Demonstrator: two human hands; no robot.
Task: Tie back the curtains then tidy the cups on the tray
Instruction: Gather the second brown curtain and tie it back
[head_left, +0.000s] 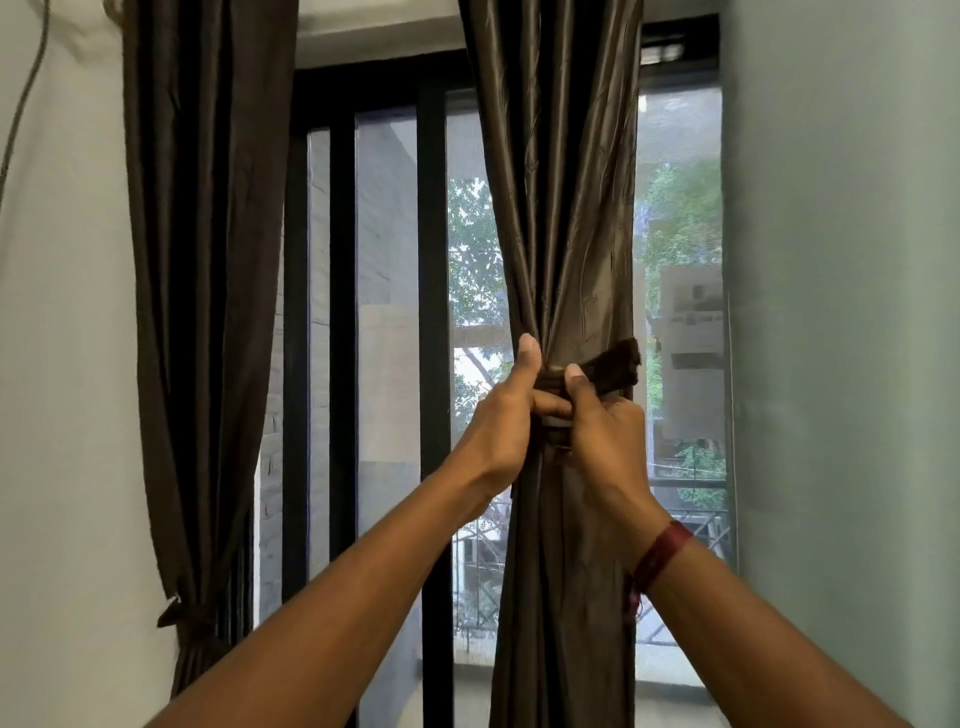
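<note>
Person stands at the window w/ both arms raised to the right curtain (561, 182), a dark brown, satin-like panel gathered into a narrow waist. The left hand (501, 415) wraps the bunch: fingers curled round the fabric, thumb upright and pressed on the folds, prob. to stop the gather spreading while the tie goes on. The right hand (602, 431) touches it on the other side, thumb and curled fingers pinching the tie-back (615, 366), a dark brown fabric strip whose loose end sticks out rightward past the thumb. The strip looks wound round the bunch between the hands. Whether a knot is formed can't be told, since the fingers cover it. A red wrist thread (662, 553) circles the right wrist.

The left curtain (208, 260) hangs by the wall w/ its own tie (179, 616) knotted low down, so that half of step one looks done. Between the curtains are the black window frame (434, 260) and mesh, w/ trees & a building outside. A grey-green wall (841, 312) stands close on the right.

Judgement: the step in hand is fastening the second tie-back, so approx. halfway through the task at best, b/c cups & tray aren't in view. The next move prob. needs the right hand to pull the end tight while the left holds tension. The slippery fabric could slide out if the left grip loosens.
</note>
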